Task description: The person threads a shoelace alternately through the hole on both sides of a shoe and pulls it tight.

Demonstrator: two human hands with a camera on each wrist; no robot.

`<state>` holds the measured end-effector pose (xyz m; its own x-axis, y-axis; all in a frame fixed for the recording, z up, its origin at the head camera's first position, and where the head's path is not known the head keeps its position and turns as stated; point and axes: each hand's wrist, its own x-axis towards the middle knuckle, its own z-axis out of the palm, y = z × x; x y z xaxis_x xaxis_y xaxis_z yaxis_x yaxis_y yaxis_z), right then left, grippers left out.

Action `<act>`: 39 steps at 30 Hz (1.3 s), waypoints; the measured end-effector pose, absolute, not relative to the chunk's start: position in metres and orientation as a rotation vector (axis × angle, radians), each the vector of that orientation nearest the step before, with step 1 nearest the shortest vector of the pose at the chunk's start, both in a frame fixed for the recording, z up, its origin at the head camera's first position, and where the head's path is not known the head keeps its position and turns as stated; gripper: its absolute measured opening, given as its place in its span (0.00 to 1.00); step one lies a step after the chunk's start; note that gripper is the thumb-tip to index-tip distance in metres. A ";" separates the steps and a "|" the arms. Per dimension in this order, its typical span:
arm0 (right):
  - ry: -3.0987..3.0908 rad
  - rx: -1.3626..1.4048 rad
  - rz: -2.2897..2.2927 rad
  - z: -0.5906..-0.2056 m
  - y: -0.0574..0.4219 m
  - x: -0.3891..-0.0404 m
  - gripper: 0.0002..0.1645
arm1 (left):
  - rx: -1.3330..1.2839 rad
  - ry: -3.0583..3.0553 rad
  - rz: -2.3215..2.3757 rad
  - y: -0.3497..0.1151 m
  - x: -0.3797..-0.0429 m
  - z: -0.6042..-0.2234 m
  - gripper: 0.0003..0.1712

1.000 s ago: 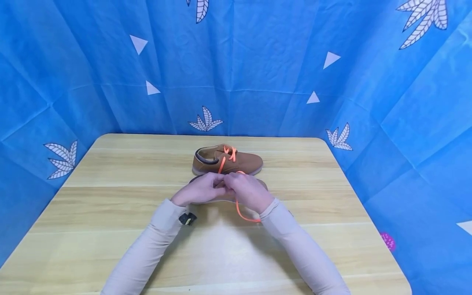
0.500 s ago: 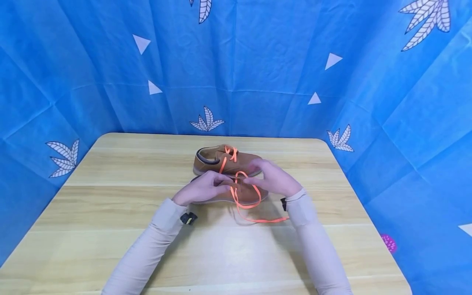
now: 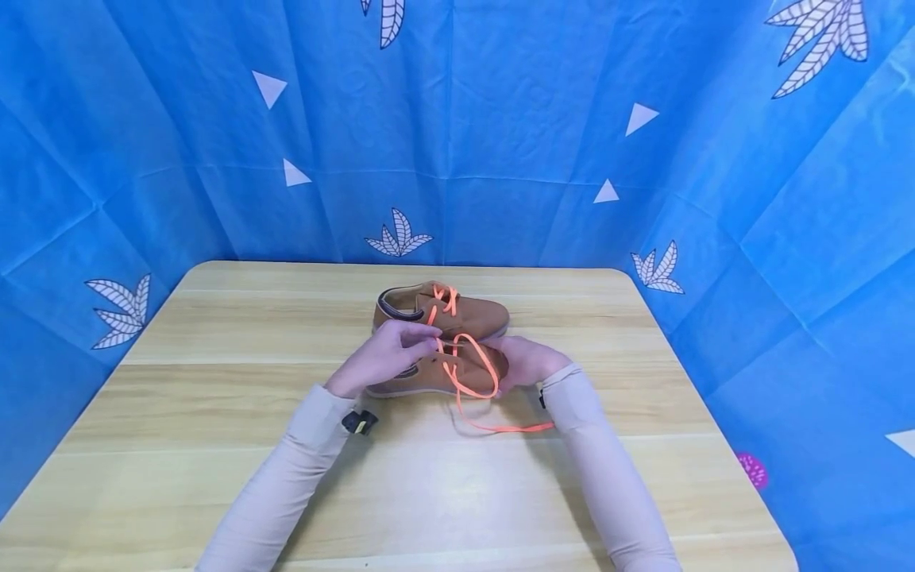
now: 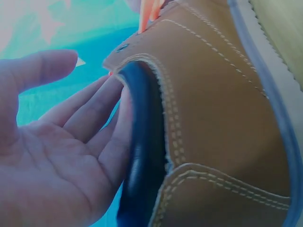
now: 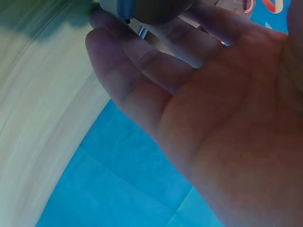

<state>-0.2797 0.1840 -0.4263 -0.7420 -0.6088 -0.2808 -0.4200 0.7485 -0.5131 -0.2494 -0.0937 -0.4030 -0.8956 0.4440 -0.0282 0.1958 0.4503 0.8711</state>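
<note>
The near shoe (image 3: pixel 431 375) is now apparently steadied, its toe (image 5: pixel 163 10) gripped by the right hand (image 3: pixel 527 361), its collar (image 4: pixel 146 137) touched by the spread left hand (image 3: pixel 386 353).

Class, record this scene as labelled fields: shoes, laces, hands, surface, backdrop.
Table: pale wood grain
Near shoe: brown, toe toward the picture's right
Far shoe: brown, beyond the near shoe, facing the same way
Near lace: orange, looped loosely over the near shoe, a length trailing to the right sleeve
Far lace: orange, threaded through the far shoe
Left hand: at the near shoe's opening, thumb spread away
Right hand: around the near shoe's toe
Backdrop: blue cloth with pale triangles and leaves
</note>
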 end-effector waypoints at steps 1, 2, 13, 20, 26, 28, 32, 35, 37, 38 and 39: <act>2.526 -0.768 -0.570 -0.426 0.184 -0.280 0.54 | 0.543 2.444 1.449 -0.095 -0.250 -0.402 0.25; 2.535 -0.756 -0.556 -0.426 0.183 -0.279 0.54 | 0.532 2.435 1.484 -0.096 -0.251 -0.401 0.25; 2.582 -0.781 -0.503 -0.426 0.186 -0.279 0.57 | 0.346 2.286 1.914 -0.111 -0.255 -0.388 0.27; 2.584 -0.746 -0.498 -0.424 0.185 -0.278 0.57 | 0.284 2.152 2.176 -0.119 -0.256 -0.379 0.31; 2.585 -0.754 -0.499 -0.425 0.185 -0.280 0.59 | 0.381 1.963 2.430 -0.127 -0.251 -0.367 0.31; 2.585 -0.746 -0.497 -0.425 0.186 -0.280 0.59 | 0.408 1.898 2.491 -0.129 -0.249 -0.364 0.31; 2.582 -0.737 -0.491 -0.426 0.187 -0.281 0.58 | 0.462 1.781 2.623 -0.133 -0.246 -0.356 0.31; 2.577 -0.748 -0.507 -0.427 0.188 -0.281 0.59 | 0.507 1.715 2.715 -0.136 -0.243 -0.351 0.31; 2.575 -0.751 -0.523 -0.427 0.187 -0.282 0.60 | 0.515 1.718 2.753 -0.137 -0.242 -0.348 0.32; 2.576 -0.759 -0.526 -0.427 0.187 -0.282 0.60 | 0.509 1.752 2.751 -0.138 -0.242 -0.347 0.32; 2.578 -0.760 -0.528 -0.428 0.187 -0.282 0.60 | 0.496 1.791 2.742 -0.139 -0.241 -0.347 0.32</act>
